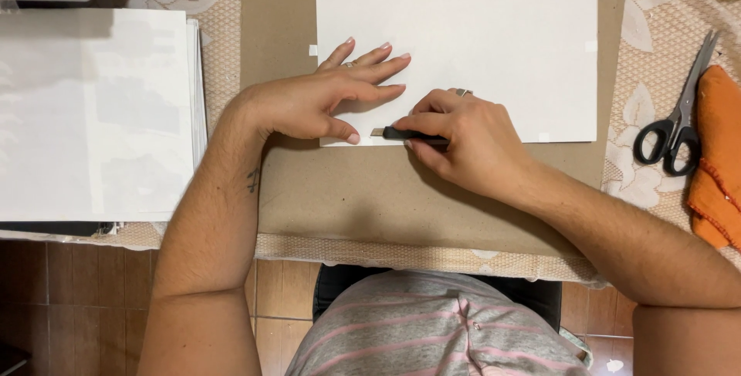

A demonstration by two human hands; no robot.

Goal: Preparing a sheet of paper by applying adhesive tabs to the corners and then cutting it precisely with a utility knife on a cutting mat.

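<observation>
The white paper stack (93,113) is cut off at the left edge. My left hand (316,102) lies flat, fingers spread, on the smooth white sheet (463,36) over brown cardboard (370,191). My right hand (463,140) pinches a dark knife (413,135), mostly hidden, its tip just beside my left thumb. Black-handled scissors (679,121) lie beside orange cloth (718,152) on the bench.

Room around the hands

Bare cardboard (386,206) lies open below both hands; scissors (678,117) block far right, paper stack (93,113) far left.
</observation>
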